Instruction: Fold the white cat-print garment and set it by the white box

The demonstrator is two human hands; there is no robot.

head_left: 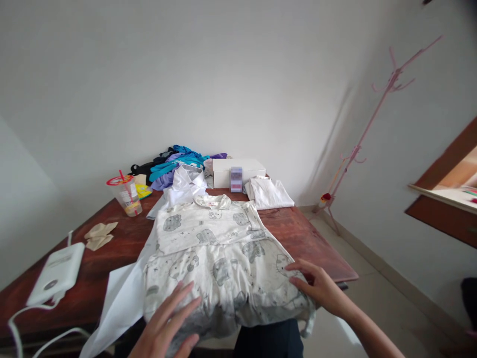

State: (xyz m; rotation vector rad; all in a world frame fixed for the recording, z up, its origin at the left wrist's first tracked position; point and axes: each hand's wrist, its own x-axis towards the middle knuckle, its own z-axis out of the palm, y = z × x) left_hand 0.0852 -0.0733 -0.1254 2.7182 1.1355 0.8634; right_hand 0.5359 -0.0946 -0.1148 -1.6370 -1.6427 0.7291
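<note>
A cream child's garment point(219, 253) printed with grey cats lies spread flat on the dark wooden table point(309, 243), over a white shirt point(122, 293). My left hand point(167, 323) rests on the garment's near lower-left part, fingers stretched out and apart. My right hand point(316, 286) lies on the garment's right hem near the table edge, fingers extended flat. Neither hand grips anything.
A plastic cup with a red straw point(126, 195), tan paper scraps point(99, 234) and a white device with a cable point(55, 273) sit at the left. A pile of coloured clothes point(175, 161), a white box point(238, 171) and a folded white garment point(270, 193) are at the back. A pink coat stand point(368, 124) stands at right.
</note>
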